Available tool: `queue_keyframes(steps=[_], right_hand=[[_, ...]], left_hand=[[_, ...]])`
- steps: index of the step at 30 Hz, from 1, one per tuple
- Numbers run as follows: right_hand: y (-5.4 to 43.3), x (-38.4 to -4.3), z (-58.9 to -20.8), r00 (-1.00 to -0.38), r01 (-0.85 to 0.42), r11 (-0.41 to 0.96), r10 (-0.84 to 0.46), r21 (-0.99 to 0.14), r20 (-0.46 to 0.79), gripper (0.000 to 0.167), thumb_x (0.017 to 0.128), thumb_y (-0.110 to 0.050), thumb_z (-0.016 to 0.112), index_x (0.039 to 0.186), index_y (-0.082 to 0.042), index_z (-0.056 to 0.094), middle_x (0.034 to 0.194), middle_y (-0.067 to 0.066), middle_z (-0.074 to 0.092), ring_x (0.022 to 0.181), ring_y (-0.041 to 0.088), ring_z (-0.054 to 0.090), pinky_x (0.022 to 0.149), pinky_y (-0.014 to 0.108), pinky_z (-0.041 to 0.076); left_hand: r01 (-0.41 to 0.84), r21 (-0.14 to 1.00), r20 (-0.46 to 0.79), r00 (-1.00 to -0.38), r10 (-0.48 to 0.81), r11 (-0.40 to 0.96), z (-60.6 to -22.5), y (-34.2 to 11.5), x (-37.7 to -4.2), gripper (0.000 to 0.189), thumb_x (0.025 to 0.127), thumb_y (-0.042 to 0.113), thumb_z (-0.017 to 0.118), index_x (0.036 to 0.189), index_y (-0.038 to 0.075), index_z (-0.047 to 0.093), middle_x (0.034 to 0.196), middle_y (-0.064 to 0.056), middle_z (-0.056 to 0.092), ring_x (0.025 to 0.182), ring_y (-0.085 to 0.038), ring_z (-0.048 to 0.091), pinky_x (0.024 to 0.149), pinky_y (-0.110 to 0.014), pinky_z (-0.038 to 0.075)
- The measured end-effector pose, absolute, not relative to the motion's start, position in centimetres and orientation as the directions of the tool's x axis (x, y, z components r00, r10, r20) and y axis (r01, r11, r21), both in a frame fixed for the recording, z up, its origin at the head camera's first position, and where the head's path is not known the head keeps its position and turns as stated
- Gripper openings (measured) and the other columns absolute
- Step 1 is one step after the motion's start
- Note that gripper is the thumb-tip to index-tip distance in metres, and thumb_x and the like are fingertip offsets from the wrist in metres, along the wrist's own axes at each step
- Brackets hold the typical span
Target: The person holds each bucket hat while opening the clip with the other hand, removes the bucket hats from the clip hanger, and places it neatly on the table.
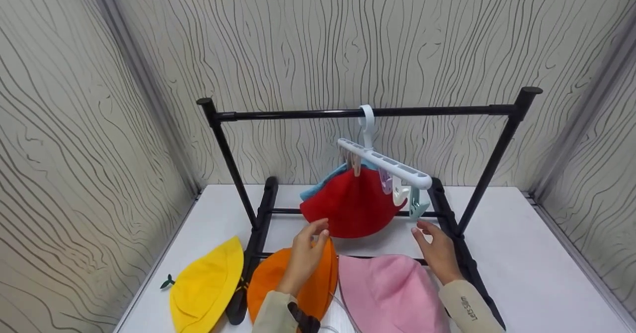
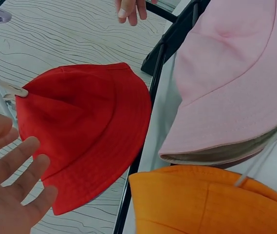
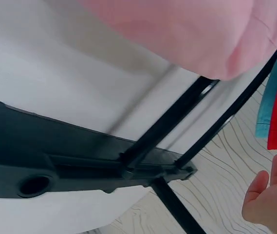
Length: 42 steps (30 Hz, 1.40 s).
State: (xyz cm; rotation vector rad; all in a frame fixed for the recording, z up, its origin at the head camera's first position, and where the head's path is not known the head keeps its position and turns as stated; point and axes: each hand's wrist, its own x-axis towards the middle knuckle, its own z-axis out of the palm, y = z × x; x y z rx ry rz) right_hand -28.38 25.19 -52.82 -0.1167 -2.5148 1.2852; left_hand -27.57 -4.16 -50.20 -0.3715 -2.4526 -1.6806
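Observation:
A red bucket hat (image 1: 355,206) hangs by a clothespin from a white clip hanger (image 1: 392,165) hooked on a black rack; a light blue hat (image 1: 323,183) shows behind it. My left hand (image 1: 306,253) is near the red hat's lower left brim, above the orange hat (image 1: 268,278), fingers relaxed and holding nothing. In the left wrist view its fingers (image 2: 24,178) are spread beside the red hat. My right hand (image 1: 439,251) hovers under the pale green clip (image 1: 417,205), its fingers loosely bent with nothing between them. Below it lies a pink hat (image 1: 390,293).
A yellow hat (image 1: 206,286) with a green sprout lies at the left of the white table (image 1: 541,273). The black rack's crossbar (image 1: 298,114) spans between two posts. A white clip (image 1: 400,192) and a purple clip (image 1: 385,181) hang from the hanger. Patterned panels enclose the back and sides.

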Motion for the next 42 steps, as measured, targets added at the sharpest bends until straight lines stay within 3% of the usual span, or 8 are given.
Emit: queue_keyframes(steps=[6,14,19,21,26,29,38,42], right_hand=[[24.3,-29.4,-51.4,-0.947,-0.086,0.611,0.194,-0.787,0.255,0.033,0.095,-0.019,0.060,0.118,0.005,0.060,0.121,0.029,0.060,0.118,0.042,0.054,0.101,0.054,0.042],[23.3,-30.7,-49.6,-0.960,-0.116,0.595,0.137,-0.795,0.243,0.044,0.096,-0.022,0.058,0.132,0.004,0.053,0.134,0.025,0.055,0.126,0.039,0.050,0.103,0.052,0.041],[22.9,-31.2,-48.7,-0.958,-0.117,0.618,0.137,-0.778,0.253,0.036,0.095,-0.022,0.060,0.121,0.003,0.059,0.110,0.021,0.066,0.095,0.028,0.060,0.082,0.038,0.048],[22.7,-31.3,-48.3,-0.958,-0.120,0.607,0.138,-0.785,0.253,0.034,0.095,-0.021,0.061,0.119,0.003,0.059,0.106,0.021,0.067,0.092,0.027,0.059,0.080,0.037,0.047],[22.4,-31.5,-47.2,-0.968,-0.157,0.505,0.093,-0.849,0.235,0.049,0.094,-0.021,0.060,0.134,0.003,0.049,0.132,0.025,0.056,0.124,0.035,0.052,0.102,0.047,0.043],[22.3,-31.7,-46.8,-0.973,-0.175,0.472,0.052,-0.864,0.226,0.054,0.095,-0.023,0.059,0.141,0.001,0.041,0.139,0.024,0.050,0.133,0.036,0.044,0.108,0.049,0.037],[21.7,-32.7,-45.3,-0.960,-0.253,0.536,-0.032,-0.805,0.280,0.053,0.095,-0.023,0.061,0.139,-0.002,0.041,0.133,0.019,0.055,0.121,0.031,0.054,0.100,0.047,0.044],[21.2,-33.0,-44.3,-0.976,-0.198,0.523,-0.026,-0.829,0.217,0.062,0.095,-0.027,0.060,0.143,-0.001,0.031,0.141,0.022,0.045,0.129,0.035,0.045,0.108,0.051,0.038]], left_hand=[[0.286,0.893,0.258,-0.958,0.125,0.348,-49.1,-3.9,-28.4,0.036,0.099,0.020,0.052,0.133,0.006,0.054,0.128,-0.013,0.060,0.109,-0.021,0.054,0.097,-0.035,0.051],[0.350,0.864,0.328,-0.937,0.125,0.361,-47.3,-3.7,-29.2,0.037,0.100,0.020,0.051,0.133,0.004,0.053,0.130,-0.014,0.058,0.116,-0.025,0.055,0.099,-0.035,0.050],[0.375,0.850,0.356,-0.927,0.122,0.370,-46.8,-3.5,-29.6,0.037,0.100,0.020,0.052,0.132,0.003,0.054,0.130,-0.015,0.058,0.116,-0.026,0.055,0.100,-0.038,0.049],[0.393,0.834,0.377,-0.918,0.119,0.388,-46.7,-3.4,-29.7,0.036,0.099,0.019,0.053,0.131,0.003,0.055,0.128,-0.015,0.059,0.115,-0.026,0.056,0.099,-0.038,0.049],[0.424,0.792,0.416,-0.901,0.122,0.439,-46.4,-3.1,-30.1,0.034,0.099,0.017,0.054,0.130,0.003,0.056,0.125,-0.012,0.061,0.114,-0.025,0.055,0.099,-0.039,0.049],[0.406,0.789,0.396,-0.910,0.123,0.461,-46.1,-2.9,-30.3,0.035,0.099,0.019,0.054,0.130,0.005,0.056,0.126,-0.009,0.060,0.116,-0.024,0.053,0.100,-0.039,0.048],[0.402,0.762,0.399,-0.909,0.122,0.507,-44.9,-1.5,-31.3,0.035,0.099,0.021,0.054,0.132,0.008,0.056,0.129,-0.006,0.059,0.117,-0.022,0.051,0.098,-0.036,0.050],[0.399,0.752,0.393,-0.910,0.130,0.524,-44.6,-1.2,-31.8,0.036,0.099,0.021,0.054,0.132,0.009,0.056,0.129,-0.006,0.059,0.117,-0.022,0.051,0.098,-0.036,0.051]])
